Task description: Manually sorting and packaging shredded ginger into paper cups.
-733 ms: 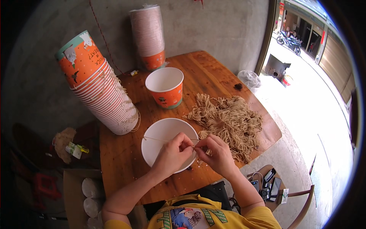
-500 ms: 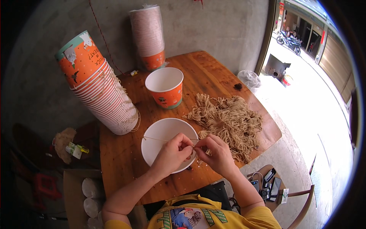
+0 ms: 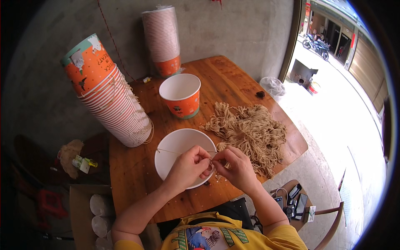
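A white-lined paper bucket [image 3: 168, 164] stands before me at the table's near side, its mouth facing up. From its left rim a thin tan cord [image 3: 170, 151] runs across the opening to my fingers. My left hand [image 3: 188, 167] is closed in a pinch on this cord, above the bucket's right half. Close beside it, my right hand [image 3: 238, 167] pinches the cord near the right rim; the fingertips of both hands nearly touch. Exactly how the cord lies between the fingers is too small to tell. A tangled heap of tan cords [image 3: 250, 135] lies just beyond my right hand.
Behind the near bucket stands an orange paper bucket [image 3: 185, 107]. A tall leaning stack of buckets [image 3: 114, 106] with cord handles is at the left; a plastic-wrapped stack [image 3: 161, 39] stands by the wall. Below left is a carton [image 3: 79, 208]; a chair [image 3: 333, 210] with small devices is at right.
Hardly anything differs. My fingers shift very slightly on the cord; the buckets and the cord heap stay where they were.
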Demonstrator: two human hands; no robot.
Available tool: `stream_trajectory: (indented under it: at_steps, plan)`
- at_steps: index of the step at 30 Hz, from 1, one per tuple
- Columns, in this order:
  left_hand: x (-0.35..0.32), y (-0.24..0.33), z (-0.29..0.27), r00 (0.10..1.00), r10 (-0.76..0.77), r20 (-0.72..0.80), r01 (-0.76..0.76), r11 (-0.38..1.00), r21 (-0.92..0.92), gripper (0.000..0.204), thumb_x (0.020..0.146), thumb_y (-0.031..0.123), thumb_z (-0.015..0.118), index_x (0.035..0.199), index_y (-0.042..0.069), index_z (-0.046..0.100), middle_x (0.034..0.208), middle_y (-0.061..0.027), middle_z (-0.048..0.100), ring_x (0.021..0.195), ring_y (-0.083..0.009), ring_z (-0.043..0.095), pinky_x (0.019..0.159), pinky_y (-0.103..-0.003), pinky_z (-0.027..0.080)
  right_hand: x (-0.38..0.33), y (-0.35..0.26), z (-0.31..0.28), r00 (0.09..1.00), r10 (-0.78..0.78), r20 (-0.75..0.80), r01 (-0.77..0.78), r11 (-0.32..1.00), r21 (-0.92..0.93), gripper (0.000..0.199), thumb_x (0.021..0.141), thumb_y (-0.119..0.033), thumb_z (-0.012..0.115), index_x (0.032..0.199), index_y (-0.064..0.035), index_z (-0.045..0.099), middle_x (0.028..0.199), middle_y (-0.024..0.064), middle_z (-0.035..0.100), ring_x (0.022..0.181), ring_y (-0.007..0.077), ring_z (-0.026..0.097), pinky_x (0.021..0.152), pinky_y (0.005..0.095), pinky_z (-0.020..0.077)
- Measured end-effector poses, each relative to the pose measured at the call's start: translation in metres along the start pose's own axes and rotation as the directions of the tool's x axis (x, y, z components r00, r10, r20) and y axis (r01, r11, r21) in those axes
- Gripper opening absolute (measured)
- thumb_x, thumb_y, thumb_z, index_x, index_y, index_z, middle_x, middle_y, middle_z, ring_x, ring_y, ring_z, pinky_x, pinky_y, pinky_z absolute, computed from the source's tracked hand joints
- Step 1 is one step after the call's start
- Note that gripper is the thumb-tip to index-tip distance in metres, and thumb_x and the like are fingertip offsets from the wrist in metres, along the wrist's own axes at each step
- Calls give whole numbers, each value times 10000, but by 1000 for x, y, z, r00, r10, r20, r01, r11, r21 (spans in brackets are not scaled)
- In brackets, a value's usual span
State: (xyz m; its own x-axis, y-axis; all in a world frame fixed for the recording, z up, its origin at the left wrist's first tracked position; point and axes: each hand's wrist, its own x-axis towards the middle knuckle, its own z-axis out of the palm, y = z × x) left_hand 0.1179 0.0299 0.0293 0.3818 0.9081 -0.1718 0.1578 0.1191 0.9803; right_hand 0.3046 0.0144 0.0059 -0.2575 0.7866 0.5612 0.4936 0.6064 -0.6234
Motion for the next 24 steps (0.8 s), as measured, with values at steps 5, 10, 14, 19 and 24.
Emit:
stream_trajectory:
  at_steps: [5, 10, 14, 19, 24]
  plan:
    - [0, 0, -2, 1000, -11, 7, 11, 999, 31, 92, 959, 78, 549, 982, -10, 536, 779, -61, 647, 660, -87, 613, 568, -225, 506, 0, 0, 0, 1000, -4, -7, 4, 1000, 7, 138, 781, -38, 728, 857, -34, 613, 789, 90, 589, 736, 266, 613, 633, 347, 491]
    - [-1, 1, -3, 1000, -10, 3, 10, 999, 41, 154, 947, 96, 572, 1053, -15, 573, 865, -69, 662, 690, -100, 608, 611, -236, 506, 0, 1, 0, 1000, -2, -8, 2, 1000, 13, 131, 784, -30, 725, 858, -29, 617, 791, 90, 590, 726, 253, 619, 617, 335, 499]
    - [3, -16, -4, 984, 176, -30, -163, 955, 246, 175, 923, 102, 602, 1058, -10, 608, 883, -64, 659, 732, -120, 609, 674, -260, 509, 0, 1, 1, 1000, 3, -3, -3, 1000, 18, 119, 791, -21, 718, 861, -23, 622, 797, 87, 591, 717, 237, 624, 604, 322, 507]
    - [3, -15, -3, 985, 169, -40, -150, 944, 292, 161, 916, 113, 612, 1031, 1, 616, 846, -51, 643, 726, -112, 601, 671, -262, 506, 1, 0, 0, 1000, 19, 10, -19, 1000, 23, 115, 792, -20, 715, 861, -22, 622, 800, 85, 587, 719, 233, 626, 605, 320, 507]
    - [1, -8, 1, 1000, 9, -12, -9, 999, 52, 141, 939, 94, 577, 1024, -18, 586, 829, -37, 629, 680, -81, 589, 600, -242, 503, 1, 0, 0, 1000, 12, 9, -13, 1000, 12, 110, 794, -17, 710, 860, -23, 623, 800, 84, 584, 716, 229, 624, 602, 319, 506]
